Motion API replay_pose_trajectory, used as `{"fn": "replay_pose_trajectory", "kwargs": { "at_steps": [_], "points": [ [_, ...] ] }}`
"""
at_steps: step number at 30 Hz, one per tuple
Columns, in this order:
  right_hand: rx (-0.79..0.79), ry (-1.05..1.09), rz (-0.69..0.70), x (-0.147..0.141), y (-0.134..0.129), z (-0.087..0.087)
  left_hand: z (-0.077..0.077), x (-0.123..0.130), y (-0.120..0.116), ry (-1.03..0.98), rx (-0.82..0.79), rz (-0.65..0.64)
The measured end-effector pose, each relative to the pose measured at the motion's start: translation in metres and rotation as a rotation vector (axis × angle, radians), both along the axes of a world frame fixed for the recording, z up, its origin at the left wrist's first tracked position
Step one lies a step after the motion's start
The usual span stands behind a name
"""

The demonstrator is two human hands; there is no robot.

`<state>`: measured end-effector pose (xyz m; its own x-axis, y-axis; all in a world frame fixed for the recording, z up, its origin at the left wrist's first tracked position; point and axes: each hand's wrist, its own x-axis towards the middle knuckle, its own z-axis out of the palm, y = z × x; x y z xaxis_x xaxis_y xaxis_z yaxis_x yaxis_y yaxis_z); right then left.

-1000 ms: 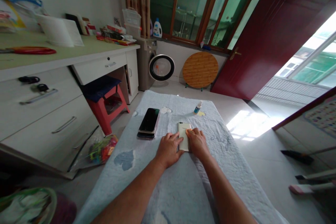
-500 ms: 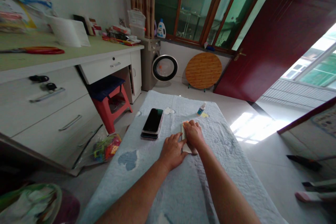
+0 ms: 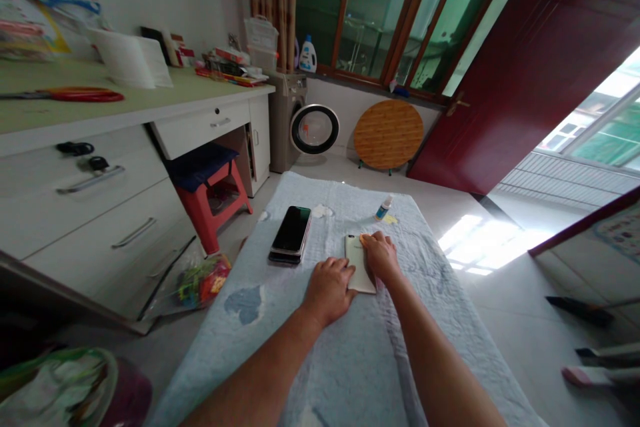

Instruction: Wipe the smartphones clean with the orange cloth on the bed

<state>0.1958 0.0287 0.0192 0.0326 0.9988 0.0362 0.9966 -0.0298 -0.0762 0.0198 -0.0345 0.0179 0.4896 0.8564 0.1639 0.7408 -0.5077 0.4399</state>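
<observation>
Phone point(image 3: 362, 275), back upward, lies on the cloth-draped bench point(image 3: 440, 320) in the head view, between the hands. The left hand point(image 3: 326, 290) is loosely open, its fingers and thumb against the phone's left side. The right hand point(image 3: 383, 259) has its fingers closed on an orange piece point(image 3: 363, 238) at the upper right edge. This looks like wiping or rubbing the back cover; moving the piece along would call for light, even pressure while the left hand steadies the body.

A small spray bottle point(image 3: 383, 209) stands beyond the right hand; stacked phones point(image 3: 291, 230) lie off to the left. The right fingers hide most of the orange piece, so whether it is cloth or sponge I cannot tell. The phone's screen faces down, unseen, and its lettering is too small to read.
</observation>
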Motion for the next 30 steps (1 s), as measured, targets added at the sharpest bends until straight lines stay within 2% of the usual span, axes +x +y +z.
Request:
{"fn": "replay_pose_trajectory", "kwargs": {
  "at_steps": [6,13,18,22,30],
  "points": [
    [-0.045,-0.034,-0.048,-0.008,0.024,0.003,0.003,0.0,0.0,0.009,-0.029,0.009],
    [-0.022,-0.01,0.086,-0.034,0.028,0.004,0.002,0.0,0.0,-0.007,-0.026,0.007],
    [-0.027,0.024,0.194,-0.037,0.027,0.005,0.005,0.0,-0.001,0.003,-0.049,0.011],
    [-0.032,0.048,0.273,-0.033,0.017,0.005,0.005,0.0,-0.001,-0.005,-0.046,0.022],
    [0.007,0.127,0.42,-0.024,-0.024,0.004,-0.002,-0.001,-0.001,-0.042,0.008,0.04]
  ]
}}
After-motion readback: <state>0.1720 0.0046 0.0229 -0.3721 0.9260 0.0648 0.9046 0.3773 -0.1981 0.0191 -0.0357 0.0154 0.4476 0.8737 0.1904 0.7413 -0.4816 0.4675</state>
